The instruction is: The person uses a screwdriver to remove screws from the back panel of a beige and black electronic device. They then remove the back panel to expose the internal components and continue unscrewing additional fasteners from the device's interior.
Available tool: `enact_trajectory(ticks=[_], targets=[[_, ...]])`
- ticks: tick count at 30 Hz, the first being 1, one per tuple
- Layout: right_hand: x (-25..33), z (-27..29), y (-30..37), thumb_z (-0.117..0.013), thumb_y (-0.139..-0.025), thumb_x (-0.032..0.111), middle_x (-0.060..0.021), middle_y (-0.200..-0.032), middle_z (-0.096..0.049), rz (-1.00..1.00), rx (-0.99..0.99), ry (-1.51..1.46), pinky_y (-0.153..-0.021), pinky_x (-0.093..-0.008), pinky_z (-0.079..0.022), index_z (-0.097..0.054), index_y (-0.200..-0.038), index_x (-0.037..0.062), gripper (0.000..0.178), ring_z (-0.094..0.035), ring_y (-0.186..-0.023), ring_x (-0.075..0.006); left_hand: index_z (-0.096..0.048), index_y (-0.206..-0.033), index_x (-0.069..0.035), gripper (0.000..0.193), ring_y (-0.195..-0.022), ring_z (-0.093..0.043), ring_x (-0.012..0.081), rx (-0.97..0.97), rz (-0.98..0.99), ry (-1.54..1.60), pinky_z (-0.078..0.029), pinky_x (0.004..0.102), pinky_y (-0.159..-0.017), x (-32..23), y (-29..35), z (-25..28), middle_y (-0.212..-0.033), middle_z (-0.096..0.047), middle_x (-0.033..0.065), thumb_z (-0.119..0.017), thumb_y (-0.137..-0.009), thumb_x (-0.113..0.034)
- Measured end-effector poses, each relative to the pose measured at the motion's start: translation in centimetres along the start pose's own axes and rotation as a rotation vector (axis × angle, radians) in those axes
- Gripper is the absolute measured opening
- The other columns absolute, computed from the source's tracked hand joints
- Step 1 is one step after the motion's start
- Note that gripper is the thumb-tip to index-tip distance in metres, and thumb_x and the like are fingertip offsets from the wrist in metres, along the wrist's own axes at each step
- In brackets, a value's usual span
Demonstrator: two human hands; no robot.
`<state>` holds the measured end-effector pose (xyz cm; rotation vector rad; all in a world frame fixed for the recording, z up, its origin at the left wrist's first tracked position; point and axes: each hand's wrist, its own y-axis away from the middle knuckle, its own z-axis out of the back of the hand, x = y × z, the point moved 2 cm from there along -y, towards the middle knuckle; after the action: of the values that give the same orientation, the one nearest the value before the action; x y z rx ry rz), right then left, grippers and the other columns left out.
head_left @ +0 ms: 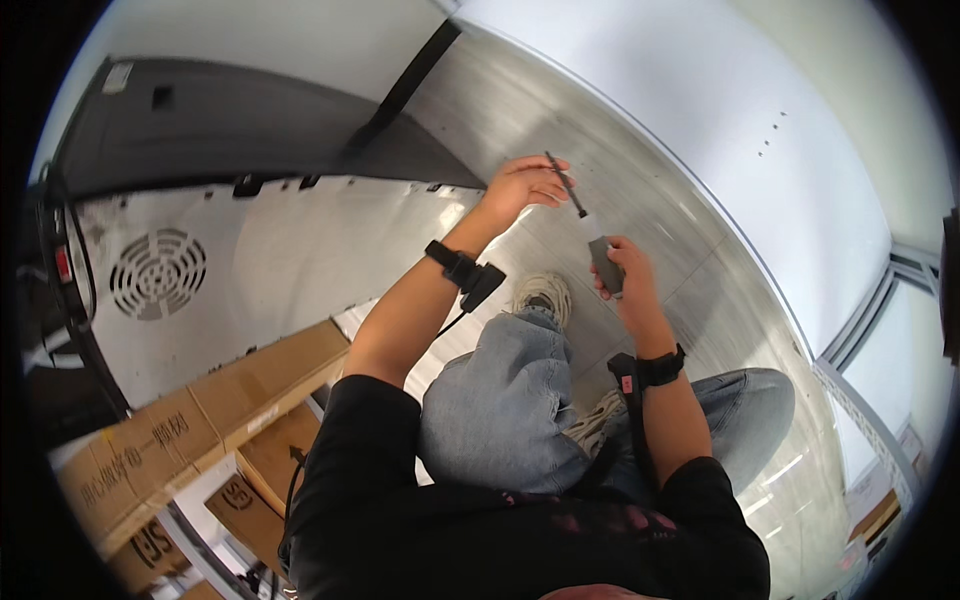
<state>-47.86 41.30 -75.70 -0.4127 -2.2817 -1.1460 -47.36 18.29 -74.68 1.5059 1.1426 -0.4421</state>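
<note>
My right hand (626, 275) is closed around the grey, block-like handle of a screwdriver-like tool (605, 262). A pale section joins this handle to a thin dark shaft (568, 187), which points up and to the left. Beyond it, my left hand (525, 187) is stretched out with its fingers slightly bent and apart. The shaft passes across the left fingertips, and whether they touch it is hard to make out. Both hands are above the floor, in front of my bent knees.
On the left stands a white metal panel (270, 235) with a round vent, a dark grey panel (230, 125) behind it. Cardboard boxes (205, 400) lie near my left elbow. A large white panel (740, 130) rises at right. Shiny grey floor (480, 100) lies between. Black bands circle my forearms.
</note>
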Motion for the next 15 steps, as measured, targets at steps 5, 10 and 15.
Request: enact_trajectory(ticks=[5,10,15], targets=[[-2.8,-1.3,-1.1,-0.047,-0.088,0.021,-0.0069,-0.074,-0.059,-0.107,0.070,0.142,-0.045,-0.0244,-0.040,-0.053,-0.107,0.0008,0.029,-0.054,-0.055,-0.0117,-0.053,-0.115,0.004,0.028,-0.077,-0.065,0.0165,-0.158,-0.059,0.199,-0.055,0.0266,-0.069,5.3,2.7,3.8,-0.096,-0.065,0.0151,-0.043,-0.096,-0.014],[-3.3,-2.5,-1.1,-0.047,-0.088,0.020,-0.0067,-0.075,-0.059,-0.164,0.095,0.190,-0.045,-0.0237,-0.039,-0.053,-0.110,0.0010,0.029,-0.054,-0.056,-0.0107,-0.054,-0.117,-0.002,0.028,-0.075,-0.065,0.0143,-0.254,-0.081,0.173,-0.053,0.0246,-0.066,5.9,4.7,4.9,-0.094,-0.066,0.0121,-0.042,-0.098,-0.019],[-3.3,-5.8,-0.6,-0.047,-0.088,0.019,-0.0066,-0.076,-0.060,-0.121,0.163,0.110,-0.044,-0.0231,-0.039,-0.053,-0.113,0.0035,0.029,-0.054,-0.056,-0.0102,-0.055,-0.118,-0.005,0.029,-0.073,-0.061,0.0108,-0.276,-0.198,0.149,-0.049,0.0233,-0.068,4.0,7.0,6.8,-0.089,-0.067,0.0088,-0.043,-0.098,-0.023]])
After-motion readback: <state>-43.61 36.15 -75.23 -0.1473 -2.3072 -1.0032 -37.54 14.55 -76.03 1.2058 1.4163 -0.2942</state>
